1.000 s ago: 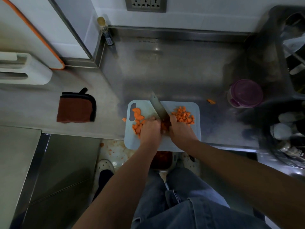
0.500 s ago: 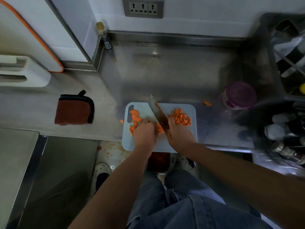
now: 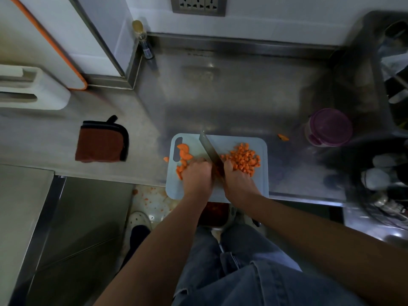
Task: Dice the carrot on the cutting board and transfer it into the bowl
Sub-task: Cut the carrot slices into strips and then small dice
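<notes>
Orange carrot pieces (image 3: 242,159), pale blue cutting board (image 3: 242,188), purple-lidded tub (image 3: 330,127)

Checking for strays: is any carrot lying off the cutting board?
Yes, one carrot piece lies on the steel counter right of the cutting board.

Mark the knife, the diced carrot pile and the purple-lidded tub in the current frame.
knife (image 3: 210,151): head view, middle of the blade.
diced carrot pile (image 3: 242,159): head view, centre of the heap.
purple-lidded tub (image 3: 330,127): head view, centre of the lid.

Pale blue cutting board (image 3: 261,185) — diced carrot (image 3: 244,159) heaped on its right, half-moon slices (image 3: 184,151) on its left.
</notes>
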The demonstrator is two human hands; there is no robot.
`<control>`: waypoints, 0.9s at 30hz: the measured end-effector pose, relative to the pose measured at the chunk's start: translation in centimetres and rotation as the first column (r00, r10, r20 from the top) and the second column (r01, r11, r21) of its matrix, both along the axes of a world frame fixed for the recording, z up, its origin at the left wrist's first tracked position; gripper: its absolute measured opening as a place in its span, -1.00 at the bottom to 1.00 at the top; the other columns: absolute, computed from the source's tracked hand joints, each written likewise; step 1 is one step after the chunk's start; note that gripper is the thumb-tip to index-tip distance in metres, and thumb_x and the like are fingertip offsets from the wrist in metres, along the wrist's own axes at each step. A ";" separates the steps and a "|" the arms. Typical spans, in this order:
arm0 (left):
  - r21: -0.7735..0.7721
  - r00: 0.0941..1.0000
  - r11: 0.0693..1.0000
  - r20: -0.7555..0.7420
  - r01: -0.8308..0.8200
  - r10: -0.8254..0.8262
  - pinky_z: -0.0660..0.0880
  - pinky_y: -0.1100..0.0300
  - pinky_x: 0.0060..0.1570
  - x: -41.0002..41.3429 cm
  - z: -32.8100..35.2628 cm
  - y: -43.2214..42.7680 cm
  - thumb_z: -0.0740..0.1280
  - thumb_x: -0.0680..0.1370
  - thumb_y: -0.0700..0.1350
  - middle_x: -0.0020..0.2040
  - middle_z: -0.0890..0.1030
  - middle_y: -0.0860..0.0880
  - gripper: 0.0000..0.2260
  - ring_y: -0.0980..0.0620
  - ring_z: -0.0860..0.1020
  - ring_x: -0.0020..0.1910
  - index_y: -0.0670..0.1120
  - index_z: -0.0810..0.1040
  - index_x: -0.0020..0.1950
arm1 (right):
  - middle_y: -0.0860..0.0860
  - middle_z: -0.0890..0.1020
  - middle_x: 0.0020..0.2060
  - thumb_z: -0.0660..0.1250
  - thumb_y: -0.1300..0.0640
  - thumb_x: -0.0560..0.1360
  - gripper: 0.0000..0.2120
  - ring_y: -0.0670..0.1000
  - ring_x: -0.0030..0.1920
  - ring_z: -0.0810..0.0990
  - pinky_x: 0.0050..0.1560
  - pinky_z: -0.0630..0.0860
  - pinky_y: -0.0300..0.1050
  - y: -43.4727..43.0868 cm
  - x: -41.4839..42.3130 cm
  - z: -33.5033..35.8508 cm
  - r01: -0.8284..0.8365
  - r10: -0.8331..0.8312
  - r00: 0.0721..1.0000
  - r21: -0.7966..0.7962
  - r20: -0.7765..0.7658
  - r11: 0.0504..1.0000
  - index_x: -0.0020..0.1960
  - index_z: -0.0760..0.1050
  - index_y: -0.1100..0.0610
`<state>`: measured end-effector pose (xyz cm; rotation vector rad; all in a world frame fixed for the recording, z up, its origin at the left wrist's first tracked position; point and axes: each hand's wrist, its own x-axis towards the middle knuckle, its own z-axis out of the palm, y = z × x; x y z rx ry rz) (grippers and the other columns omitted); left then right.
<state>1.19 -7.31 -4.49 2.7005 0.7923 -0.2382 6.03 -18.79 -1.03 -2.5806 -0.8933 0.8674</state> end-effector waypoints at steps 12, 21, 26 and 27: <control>-0.022 1.000 1.000 -0.002 0.016 -0.016 0.43 0.13 -0.16 -0.5 0.2 0.2 0.33 0.53 -0.10 -0.04 0.58 -0.04 -0.90 -0.05 0.55 -0.06 -0.09 0.61 -0.03 | 0.10 0.51 -0.28 0.12 0.20 0.60 -0.79 0.18 -0.24 0.56 -0.27 0.39 -0.03 -0.7 1.3 0.0 0.072 -0.072 0.997 0.151 -0.009 0.986 0.23 0.24 0.17; -0.004 0.999 0.999 -0.016 -0.050 0.050 0.52 -0.09 -0.03 -0.5 -0.2 -0.4 0.27 0.50 -0.24 -0.12 0.60 -0.08 -0.86 -0.11 0.54 -0.04 -0.10 0.63 -0.14 | 0.13 0.54 -0.18 0.13 0.22 0.58 -0.76 0.23 -0.13 0.59 -0.15 0.50 0.07 -0.6 0.3 0.4 0.020 -0.017 0.999 0.076 -0.031 0.997 0.23 0.21 0.13; -0.019 0.997 0.997 -0.022 -0.078 0.078 0.52 -0.11 0.02 -0.4 -0.4 -0.5 0.27 0.52 -0.24 -0.13 0.60 -0.08 -0.87 -0.11 0.55 -0.04 -0.11 0.61 -0.14 | 0.16 0.58 -0.09 0.16 0.25 0.58 -0.72 0.18 -0.09 0.61 -0.13 0.50 0.04 -0.3 0.0 0.2 0.008 -0.006 1.000 0.067 -0.023 0.998 0.27 0.21 0.15; -0.017 0.997 0.997 -0.018 -0.074 0.074 0.52 -0.11 0.02 -0.3 -0.3 -0.5 0.27 0.52 -0.24 -0.12 0.60 -0.08 -0.87 -0.11 0.55 -0.04 -0.11 0.61 -0.14 | 0.17 0.59 -0.09 0.15 0.26 0.58 -0.72 0.19 -0.08 0.60 -0.14 0.48 0.03 -0.2 0.1 0.1 0.008 -0.007 1.000 0.066 -0.025 0.998 0.26 0.21 0.15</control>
